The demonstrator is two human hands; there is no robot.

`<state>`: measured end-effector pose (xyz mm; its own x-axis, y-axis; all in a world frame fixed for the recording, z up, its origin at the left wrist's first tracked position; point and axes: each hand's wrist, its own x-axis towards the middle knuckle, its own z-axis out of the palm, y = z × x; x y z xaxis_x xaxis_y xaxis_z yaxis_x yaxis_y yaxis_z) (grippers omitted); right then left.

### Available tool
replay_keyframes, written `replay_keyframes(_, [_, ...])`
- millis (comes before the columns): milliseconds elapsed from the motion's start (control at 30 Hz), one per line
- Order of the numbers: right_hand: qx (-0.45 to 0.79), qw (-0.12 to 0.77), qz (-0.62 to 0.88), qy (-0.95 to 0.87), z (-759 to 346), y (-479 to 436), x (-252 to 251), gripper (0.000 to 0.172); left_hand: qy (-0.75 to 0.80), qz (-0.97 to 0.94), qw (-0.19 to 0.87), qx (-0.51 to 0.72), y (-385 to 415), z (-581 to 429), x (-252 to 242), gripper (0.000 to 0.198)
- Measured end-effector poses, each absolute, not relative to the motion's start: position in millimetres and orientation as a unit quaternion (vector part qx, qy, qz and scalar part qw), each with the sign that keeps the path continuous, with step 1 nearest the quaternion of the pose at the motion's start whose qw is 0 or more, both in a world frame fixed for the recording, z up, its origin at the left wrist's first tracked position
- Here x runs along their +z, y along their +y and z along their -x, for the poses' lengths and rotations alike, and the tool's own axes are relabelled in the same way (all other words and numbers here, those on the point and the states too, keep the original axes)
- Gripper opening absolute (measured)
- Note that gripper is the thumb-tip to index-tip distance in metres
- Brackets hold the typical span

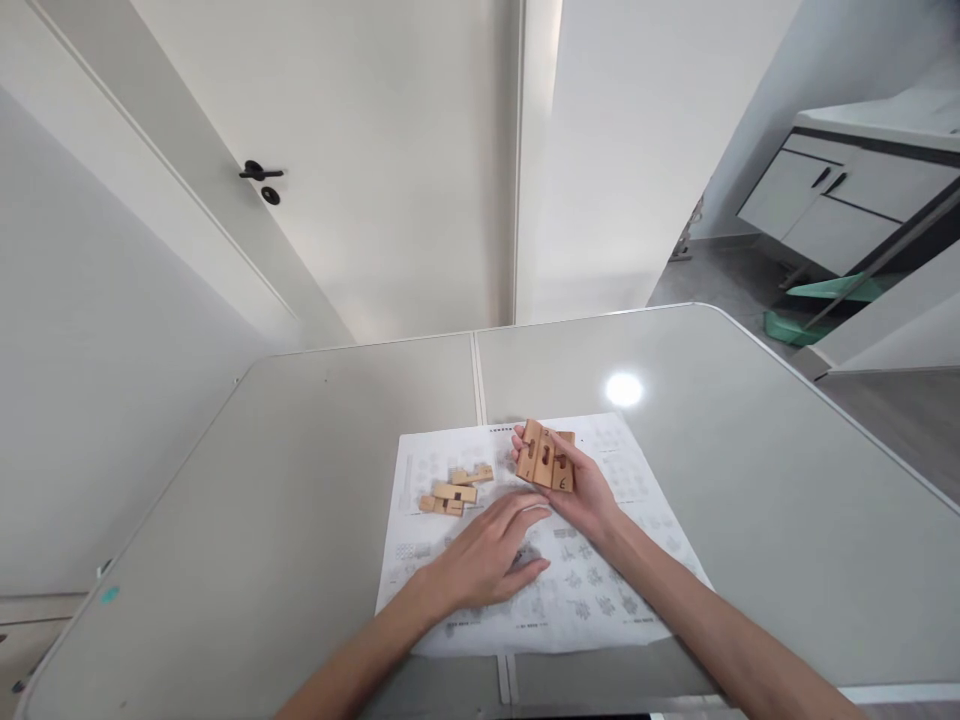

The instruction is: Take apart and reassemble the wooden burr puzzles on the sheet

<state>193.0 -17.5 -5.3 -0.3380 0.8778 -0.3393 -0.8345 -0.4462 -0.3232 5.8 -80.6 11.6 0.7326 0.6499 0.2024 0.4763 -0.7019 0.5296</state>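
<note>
My right hand [587, 493] is closed around several notched wooden puzzle pieces [545, 456], held side by side above the printed sheet [645, 590]. Dark slots and handwritten marks show on their upper faces. My left hand [501, 552] rests over the sheet just below, fingers apart and thumb stretched out, holding nothing that I can see. To its upper left, a few more notched wooden pieces [455, 493] lie loose on the paper. Small diagrams cover the sheet, too fine to read.
The sheet lies on a grey folding table [300, 520] with a seam down its middle. Behind the table stands a white door [405, 180] with a black handle [260, 172]. At the right are a white cabinet [847, 190] and a green object [795, 328] on the floor.
</note>
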Motion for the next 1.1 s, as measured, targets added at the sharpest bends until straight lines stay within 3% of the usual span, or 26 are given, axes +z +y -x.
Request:
replay_keyframes(333, [0.813,0.529,0.235,-0.067,-192.9,-17.9,-7.6,0.025,0.383,-0.894,0.159,0.169,-64.0,20.1,5.3,0.063])
replay_keyframes(533, [0.812,0.529,0.231,-0.089,-191.9,-17.9,-6.1,0.025,0.451,-0.861,0.148,0.179,-46.4,43.9,0.8,0.052])
replay_keyframes(767, [0.815,0.520,0.230,-0.116,-189.6,-18.9,-3.8,0.027,0.516,-0.770,0.230,0.298,-43.4,29.2,6.6,0.021])
replay_keyframes(1100, [0.798,0.518,0.264,-0.160,-192.9,-15.4,-12.9,0.029,0.535,-0.715,0.356,0.277,-28.7,-14.8,15.4,0.042])
